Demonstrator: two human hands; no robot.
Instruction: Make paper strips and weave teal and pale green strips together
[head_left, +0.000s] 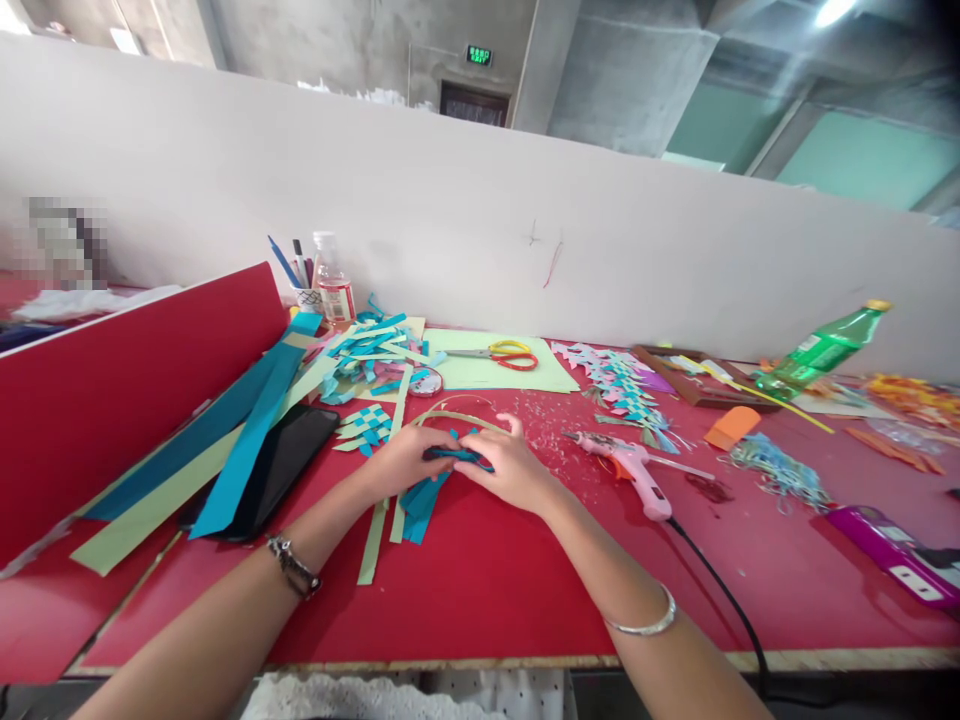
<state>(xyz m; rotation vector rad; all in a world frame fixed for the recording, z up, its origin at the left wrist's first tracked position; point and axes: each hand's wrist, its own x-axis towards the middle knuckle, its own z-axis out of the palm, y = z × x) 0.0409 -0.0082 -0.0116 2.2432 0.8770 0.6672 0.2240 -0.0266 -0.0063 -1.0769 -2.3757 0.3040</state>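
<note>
Both hands work close together over the red table, with blue paper strips (424, 508) between them. My left hand (409, 460) pinches the folded blue strips from the left side. From the other side, my right hand (510, 465) has its fingers closed on the same strips, its index finger raised. Pale green paper strips (373, 540) hang under and beside my left hand, and another curves up behind both hands. Just left of them lies a woven blue and pale green paper piece (365, 428). The exact folds between the fingers are hidden.
A pink glue gun (630, 468) with a black cord lies to the right. Scissors (502, 353) rest on pale green paper behind. A phone (281, 475) lies under long strips at left. A green bottle (825, 350), purple device (896, 555) and woven pieces (622, 390) are further right.
</note>
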